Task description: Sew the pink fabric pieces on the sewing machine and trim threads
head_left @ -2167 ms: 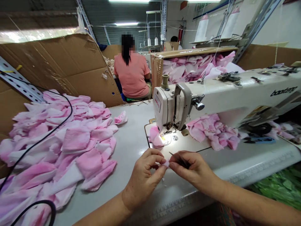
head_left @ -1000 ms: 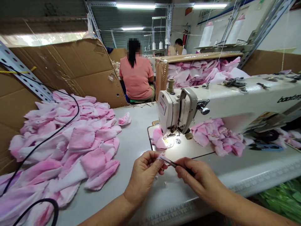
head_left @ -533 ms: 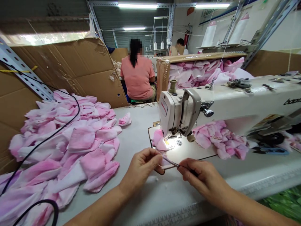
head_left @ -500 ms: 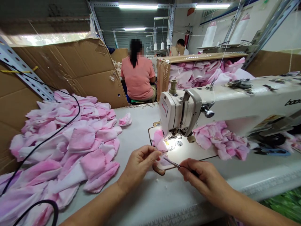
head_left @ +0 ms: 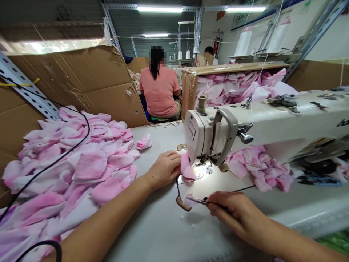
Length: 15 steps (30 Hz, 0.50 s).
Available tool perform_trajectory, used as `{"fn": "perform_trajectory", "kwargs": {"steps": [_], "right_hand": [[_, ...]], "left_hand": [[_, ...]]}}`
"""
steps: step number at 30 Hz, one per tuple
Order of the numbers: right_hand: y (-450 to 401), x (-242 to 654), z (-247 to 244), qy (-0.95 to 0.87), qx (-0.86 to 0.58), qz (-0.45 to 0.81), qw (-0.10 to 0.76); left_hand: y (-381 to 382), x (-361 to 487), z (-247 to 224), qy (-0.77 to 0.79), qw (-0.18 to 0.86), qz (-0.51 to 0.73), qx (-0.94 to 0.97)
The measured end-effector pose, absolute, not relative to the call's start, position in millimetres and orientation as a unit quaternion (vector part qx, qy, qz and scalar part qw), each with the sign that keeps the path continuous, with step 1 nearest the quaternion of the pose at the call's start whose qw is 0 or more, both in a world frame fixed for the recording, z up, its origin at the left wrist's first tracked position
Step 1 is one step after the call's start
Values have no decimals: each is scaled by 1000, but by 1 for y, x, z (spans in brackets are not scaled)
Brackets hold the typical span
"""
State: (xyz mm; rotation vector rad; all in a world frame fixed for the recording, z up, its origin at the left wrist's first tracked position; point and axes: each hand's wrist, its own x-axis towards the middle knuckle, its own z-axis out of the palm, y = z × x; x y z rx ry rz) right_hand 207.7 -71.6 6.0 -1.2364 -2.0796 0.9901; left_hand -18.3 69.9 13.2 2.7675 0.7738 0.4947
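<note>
Cloth is lying on the plate, just under the left end of the machine. Our left hand is resting at its left edge with fingers curled; whether they are pinching it, we are not able to tell. Our right hand is clamping firmly around a slim tool, and the tip is touching a pale scrap at the plate's near left corner.

We are judging the work to be partway along: this cloth is sitting in place, but no finished stitching is showing clearly. The heap under the machine's arm is looking small and bunched, perhaps pieces already done, while the pile at the left of the table is spreading far wider, perhaps what is left. One bit is lying just beside the pile.

As for containers, the carton behind the machine is holding more pink fabric, packed tightly and bulging at the right
</note>
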Motion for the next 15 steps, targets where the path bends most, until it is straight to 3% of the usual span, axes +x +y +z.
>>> {"fn": "perform_trajectory", "kwargs": {"steps": [8, 15], "right_hand": [[-58, 203, 16, -792, -412, 377, 246], [-39, 203, 14, -830, -362, 347, 244]], "left_hand": [[65, -21, 16, 249, 71, 134, 956], [36, -30, 18, 142, 28, 149, 978]]}}
